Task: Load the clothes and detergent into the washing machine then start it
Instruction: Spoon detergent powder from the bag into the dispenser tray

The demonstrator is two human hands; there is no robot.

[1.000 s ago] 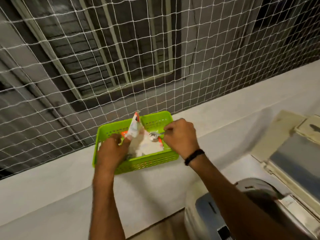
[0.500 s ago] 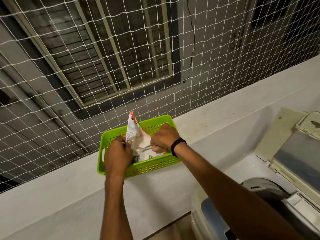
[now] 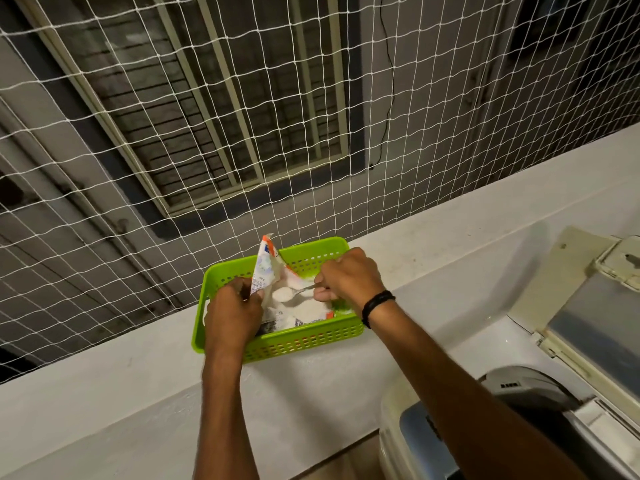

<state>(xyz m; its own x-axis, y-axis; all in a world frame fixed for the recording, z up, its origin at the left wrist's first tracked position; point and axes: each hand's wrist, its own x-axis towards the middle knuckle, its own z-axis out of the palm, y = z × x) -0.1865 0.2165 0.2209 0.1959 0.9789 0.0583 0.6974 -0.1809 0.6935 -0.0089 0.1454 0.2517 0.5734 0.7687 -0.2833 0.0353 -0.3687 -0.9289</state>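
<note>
Newly filled spoon (image 3: 302, 290), heaped white powder (image 3: 282, 294), detergent packet (image 3: 266, 268) open

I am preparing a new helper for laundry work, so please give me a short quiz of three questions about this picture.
1. True or false: the right hand, with the black wristband, grips the thin metal spoon.
2. Which hand holds the opened white-and-orange detergent packet? A) left hand B) right hand C) neither
3. Fill in: the packet stands in the green perforated plastic basket; the spoon's bowl carries white ___.
Key: 1 true; 2 A; 3 powder.
</note>
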